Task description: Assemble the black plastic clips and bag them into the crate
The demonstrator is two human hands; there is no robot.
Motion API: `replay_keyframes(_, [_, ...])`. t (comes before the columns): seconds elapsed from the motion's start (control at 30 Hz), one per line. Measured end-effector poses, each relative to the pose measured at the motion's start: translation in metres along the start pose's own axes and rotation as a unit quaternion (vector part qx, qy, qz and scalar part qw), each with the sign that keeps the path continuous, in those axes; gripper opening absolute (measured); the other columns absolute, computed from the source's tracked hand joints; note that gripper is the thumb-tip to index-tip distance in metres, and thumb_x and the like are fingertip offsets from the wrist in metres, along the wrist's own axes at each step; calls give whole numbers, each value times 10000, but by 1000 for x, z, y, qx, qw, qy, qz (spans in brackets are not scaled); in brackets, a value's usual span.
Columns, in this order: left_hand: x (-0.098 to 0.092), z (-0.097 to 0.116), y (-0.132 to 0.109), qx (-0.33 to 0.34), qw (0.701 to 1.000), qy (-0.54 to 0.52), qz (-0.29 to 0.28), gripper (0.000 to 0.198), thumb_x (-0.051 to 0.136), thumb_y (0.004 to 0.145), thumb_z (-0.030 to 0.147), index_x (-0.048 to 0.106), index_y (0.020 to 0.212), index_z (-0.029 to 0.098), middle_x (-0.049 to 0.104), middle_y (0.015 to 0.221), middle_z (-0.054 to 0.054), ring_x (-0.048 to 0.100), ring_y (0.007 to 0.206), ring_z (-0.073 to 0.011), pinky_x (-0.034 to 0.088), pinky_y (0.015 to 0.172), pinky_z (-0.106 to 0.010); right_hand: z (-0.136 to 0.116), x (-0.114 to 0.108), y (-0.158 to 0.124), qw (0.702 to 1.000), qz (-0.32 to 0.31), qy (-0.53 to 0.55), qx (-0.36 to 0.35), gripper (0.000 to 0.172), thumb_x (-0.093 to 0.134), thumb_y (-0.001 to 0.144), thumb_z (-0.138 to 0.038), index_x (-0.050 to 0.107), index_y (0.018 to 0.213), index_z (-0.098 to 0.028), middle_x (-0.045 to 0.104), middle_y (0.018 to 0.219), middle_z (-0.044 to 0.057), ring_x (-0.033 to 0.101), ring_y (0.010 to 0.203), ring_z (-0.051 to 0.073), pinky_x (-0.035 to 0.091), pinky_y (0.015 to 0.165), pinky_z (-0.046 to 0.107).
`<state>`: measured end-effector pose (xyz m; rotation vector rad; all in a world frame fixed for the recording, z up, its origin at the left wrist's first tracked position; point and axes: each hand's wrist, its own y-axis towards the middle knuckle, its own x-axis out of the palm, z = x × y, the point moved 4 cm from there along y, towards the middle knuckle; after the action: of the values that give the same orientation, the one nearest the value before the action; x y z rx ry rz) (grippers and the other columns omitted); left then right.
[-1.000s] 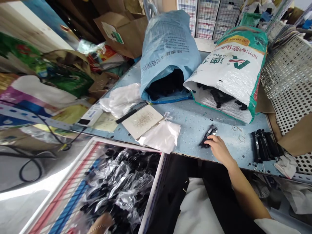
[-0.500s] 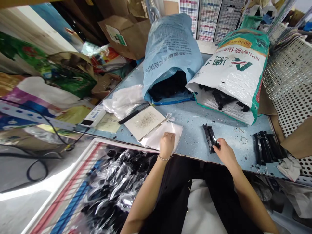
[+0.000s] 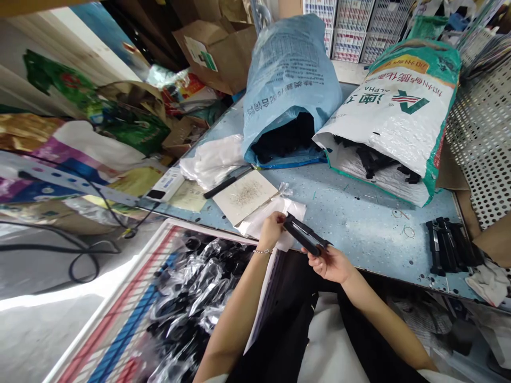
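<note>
Nearest the wearer, black trousers (image 3: pixel 275 340) showed under the forearms, and to their left stood a crate (image 3: pixel 134 319) with red and blue bands, filled with dark pieces in clear wrapping (image 3: pixel 199 287). Just above it, the left hand (image 3: pixel 272 230), with a bracelet (image 3: pixel 263 251) at its wrist, was at the edge of a stack of thin plastic bags (image 3: pixel 259 221); its fingers were curled together, but whether they pinched a bag, the black part or both could not be told. The right hand (image 3: pixel 327 263) gripped the lower end of that long black part (image 3: pixel 302 234) between thumb and fingers. The part was tilted above the front edge of the blue bench (image 3: pixel 375 242), its upper end close against the left fingertips.

On the bench to the right, several similar black parts (image 3: pixel 451 247) lay side by side, with a crumpled cloth (image 3: pixel 489 282) near them. Beyond the bags lay a speckled card (image 3: pixel 247 196), a dark bar (image 3: pixel 227 182) along its far side and a white bundle (image 3: pixel 215 159) behind. Farther off, a blue sack (image 3: pixel 289 80) and a white and green sack (image 3: pixel 395 122) gaped toward the wearer, dark pieces showing in both mouths. Past them were a cardboard box (image 3: pixel 223 53) at left and stacked plastic baskets (image 3: pixel 351 32)
</note>
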<state>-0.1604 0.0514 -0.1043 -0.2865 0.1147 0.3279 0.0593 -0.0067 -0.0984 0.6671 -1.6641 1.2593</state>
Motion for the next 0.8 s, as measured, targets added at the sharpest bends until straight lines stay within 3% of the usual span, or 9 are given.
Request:
replay_keyframes(0.13, [-4,-3,-5,18,999,-42,20,338,743,636,343,448,749,222,594,628,40,550,530,-113,442,545,-244,-6,-8,3,997,44,24,-52,196,523,966,-178,634,1066,-51,682,799,88,591,634,94,527,532,175])
replay_keyframes(0.2, [-4,-3,-9,30,998,-47,28,340,735,665,374,445,755,221,619,672,25,579,578,-119,466,595,-255,-10,-9,0,997,34,30,-68,233,510,976,-187,622,1134,-55,688,835,88,588,636,92,535,534,181])
replay_keyframes(0.4, [-6,-3,-12,50,997,-18,55,243,709,705,355,538,802,211,601,664,28,575,616,-131,445,611,-257,-3,-10,3,999,6,29,-14,336,596,936,-217,583,1192,0,680,798,87,559,615,82,507,529,159])
replay_keyframes(0.53, [-11,-3,-8,37,997,11,66,331,776,638,340,495,760,216,603,654,34,544,572,-127,404,551,-249,-8,-11,-4,998,0,43,-51,347,577,939,-196,560,1239,-23,679,826,85,559,632,89,505,520,168])
replay_keyframes(0.67, [-4,0,-6,34,997,33,56,341,792,602,295,487,733,214,628,662,31,513,556,-116,375,542,-246,-9,-2,-11,996,-49,64,-37,409,577,924,-206,510,1299,-58,670,857,60,541,622,85,506,509,175])
replay_keyframes(0.8, [4,1,-5,34,999,20,31,300,758,607,284,496,737,211,619,652,30,530,559,-119,388,547,-247,-7,-3,-1,997,-53,57,-14,372,531,946,-234,500,1284,-81,655,827,33,523,609,76,498,503,154])
